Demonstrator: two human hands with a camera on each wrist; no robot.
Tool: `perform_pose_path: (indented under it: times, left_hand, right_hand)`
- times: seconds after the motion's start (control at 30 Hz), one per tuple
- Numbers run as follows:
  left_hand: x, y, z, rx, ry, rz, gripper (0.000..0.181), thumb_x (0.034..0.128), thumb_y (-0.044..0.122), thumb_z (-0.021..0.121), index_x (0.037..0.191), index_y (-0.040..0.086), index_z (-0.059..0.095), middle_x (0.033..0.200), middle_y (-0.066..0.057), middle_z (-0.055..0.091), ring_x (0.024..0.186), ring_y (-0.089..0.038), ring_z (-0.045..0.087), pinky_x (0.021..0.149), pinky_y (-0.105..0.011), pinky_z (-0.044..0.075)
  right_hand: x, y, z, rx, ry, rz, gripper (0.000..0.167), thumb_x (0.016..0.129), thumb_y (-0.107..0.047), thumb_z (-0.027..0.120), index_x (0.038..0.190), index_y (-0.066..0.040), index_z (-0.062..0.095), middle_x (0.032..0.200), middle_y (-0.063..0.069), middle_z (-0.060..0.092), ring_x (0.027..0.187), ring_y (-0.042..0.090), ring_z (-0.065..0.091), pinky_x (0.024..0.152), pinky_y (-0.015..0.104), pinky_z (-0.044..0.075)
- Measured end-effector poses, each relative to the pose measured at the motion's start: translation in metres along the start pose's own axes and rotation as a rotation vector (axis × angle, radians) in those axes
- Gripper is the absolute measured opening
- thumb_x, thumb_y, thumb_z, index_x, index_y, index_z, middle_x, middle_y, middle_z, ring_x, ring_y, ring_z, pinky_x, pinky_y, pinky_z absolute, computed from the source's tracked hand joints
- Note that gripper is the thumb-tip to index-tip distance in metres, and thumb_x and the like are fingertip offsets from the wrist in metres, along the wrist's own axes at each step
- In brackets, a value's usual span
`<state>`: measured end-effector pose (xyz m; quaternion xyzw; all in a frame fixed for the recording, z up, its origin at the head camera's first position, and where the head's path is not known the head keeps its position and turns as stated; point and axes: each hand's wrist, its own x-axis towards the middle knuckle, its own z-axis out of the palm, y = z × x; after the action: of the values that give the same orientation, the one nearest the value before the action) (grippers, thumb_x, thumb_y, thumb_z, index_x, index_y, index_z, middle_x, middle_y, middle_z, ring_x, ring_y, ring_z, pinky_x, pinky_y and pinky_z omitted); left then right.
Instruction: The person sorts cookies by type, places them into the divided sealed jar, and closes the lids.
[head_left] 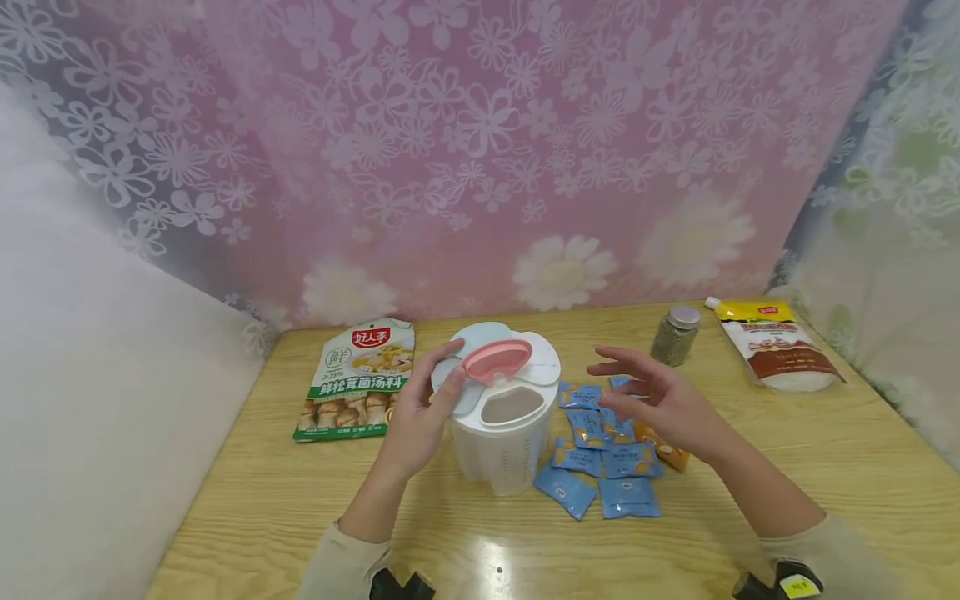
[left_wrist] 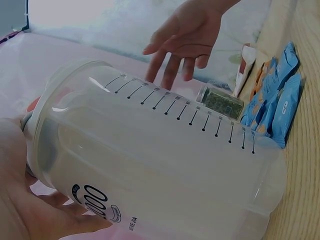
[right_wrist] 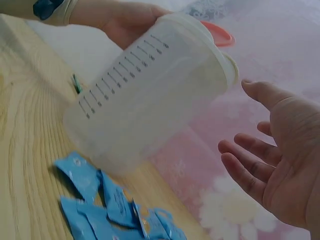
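Observation:
A translucent storage container (head_left: 498,454) with a measuring scale stands on the table; its lid has pale blue, grey and white flaps. One pink flap (head_left: 498,360) is raised, with an opening in the lid beside it. My left hand (head_left: 420,417) grips the container at its lid from the left, thumb on top and fingers round the far side. To the right, my right hand (head_left: 667,408) hovers apart from the container with fingers spread and nothing in it. Below it lie several blue sachets (head_left: 628,497) and an orange packet (head_left: 671,455).
A green and white mushroom soup seasoning pouch (head_left: 356,383) lies left of the container. At the back right are a glass jar of dried green herbs (head_left: 675,336) and a yellow, white and brown spouted pouch (head_left: 780,346). A floral curtain (head_left: 465,183) hangs behind the wooden table (head_left: 247,508).

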<state>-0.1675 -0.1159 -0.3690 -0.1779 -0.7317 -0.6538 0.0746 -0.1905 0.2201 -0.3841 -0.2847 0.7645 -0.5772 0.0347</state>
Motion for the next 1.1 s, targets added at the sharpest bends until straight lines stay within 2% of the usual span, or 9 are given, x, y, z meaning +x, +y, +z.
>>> perform_pose_path:
  times: [0.13,0.33,0.47,0.57,0.73,0.87,0.93,1.0,1.1]
  left_hand:
    - [0.0,0.0,0.0,-0.014,-0.003,-0.009,0.041,0.1047,0.02,0.051,0.145,0.016,0.049,0.147,-0.013,0.048,0.124,-0.026,0.055,0.088,-0.03,0.057]
    - [0.002,0.0,0.001,-0.037,-0.02,0.002,0.04,0.1053,0.021,0.05,0.145,0.015,0.048,0.147,-0.013,0.046,0.121,-0.026,0.056,0.087,-0.031,0.058]
    - [0.003,0.0,0.0,-0.044,-0.024,-0.004,0.041,0.105,0.023,0.051,0.145,0.015,0.048,0.147,-0.013,0.046,0.119,-0.025,0.057,0.085,-0.031,0.058]
    - [0.003,-0.001,-0.001,-0.053,-0.021,-0.016,0.041,0.1048,0.023,0.051,0.145,0.015,0.048,0.149,-0.012,0.045,0.122,-0.024,0.056,0.087,-0.031,0.058]
    - [0.003,-0.002,-0.002,-0.059,-0.021,-0.03,0.04,0.1045,0.024,0.051,0.144,0.017,0.048,0.149,-0.01,0.044,0.125,-0.025,0.054,0.089,-0.033,0.057]
    - [0.003,-0.002,-0.003,-0.057,-0.026,-0.024,0.041,0.1046,0.026,0.051,0.144,0.019,0.048,0.147,-0.01,0.046,0.124,-0.026,0.054,0.088,-0.032,0.057]
    - [0.003,-0.002,-0.003,-0.055,-0.027,-0.025,0.041,0.1046,0.027,0.052,0.144,0.019,0.048,0.147,-0.01,0.046,0.126,-0.025,0.053,0.089,-0.031,0.057]
    - [0.003,-0.002,-0.003,-0.053,-0.028,-0.031,0.041,0.1046,0.027,0.052,0.144,0.019,0.048,0.147,-0.009,0.047,0.127,-0.024,0.052,0.09,-0.031,0.056]
    - [0.002,-0.003,-0.002,-0.049,-0.027,-0.039,0.041,0.1044,0.028,0.052,0.144,0.02,0.048,0.147,-0.009,0.047,0.128,-0.023,0.051,0.09,-0.03,0.056]
  right_hand:
    - [-0.011,0.007,-0.015,-0.048,-0.022,0.041,0.061,0.098,-0.003,0.06,0.154,-0.012,0.037,0.136,-0.012,0.059,0.095,0.016,0.07,0.076,0.03,0.059]
    - [-0.034,0.028,-0.042,-0.115,-0.041,0.091,0.066,0.098,-0.002,0.06,0.156,-0.015,0.032,0.138,-0.017,0.057,0.087,0.025,0.07,0.069,0.035,0.059]
    - [-0.047,0.042,-0.055,-0.16,-0.04,0.126,0.067,0.098,-0.003,0.061,0.157,-0.015,0.031,0.14,-0.019,0.055,0.088,0.025,0.07,0.069,0.035,0.058]
    - [-0.051,0.051,-0.062,-0.182,-0.05,0.133,0.067,0.098,-0.003,0.061,0.157,-0.013,0.03,0.14,-0.021,0.054,0.088,0.023,0.07,0.067,0.034,0.057]
    - [-0.053,0.069,-0.07,-0.154,-0.056,0.119,0.072,0.094,0.0,0.065,0.156,-0.008,0.029,0.141,-0.02,0.054,0.088,0.023,0.07,0.068,0.034,0.058]
    - [-0.054,0.081,-0.077,-0.17,-0.042,0.138,0.073,0.093,-0.001,0.067,0.156,-0.008,0.031,0.136,-0.026,0.054,0.089,0.02,0.071,0.071,0.034,0.06]
    - [-0.055,0.086,-0.079,-0.194,-0.028,0.172,0.07,0.094,-0.005,0.067,0.155,-0.009,0.033,0.132,-0.028,0.056,0.087,0.019,0.072,0.067,0.033,0.059]
    - [-0.056,0.092,-0.081,-0.233,-0.005,0.208,0.066,0.095,-0.01,0.067,0.154,-0.007,0.035,0.129,-0.027,0.058,0.088,0.013,0.072,0.064,0.032,0.057]
    - [-0.06,0.1,-0.082,-0.308,0.036,0.261,0.062,0.096,-0.019,0.068,0.151,-0.007,0.041,0.126,-0.023,0.062,0.096,-0.002,0.068,0.063,0.028,0.055]
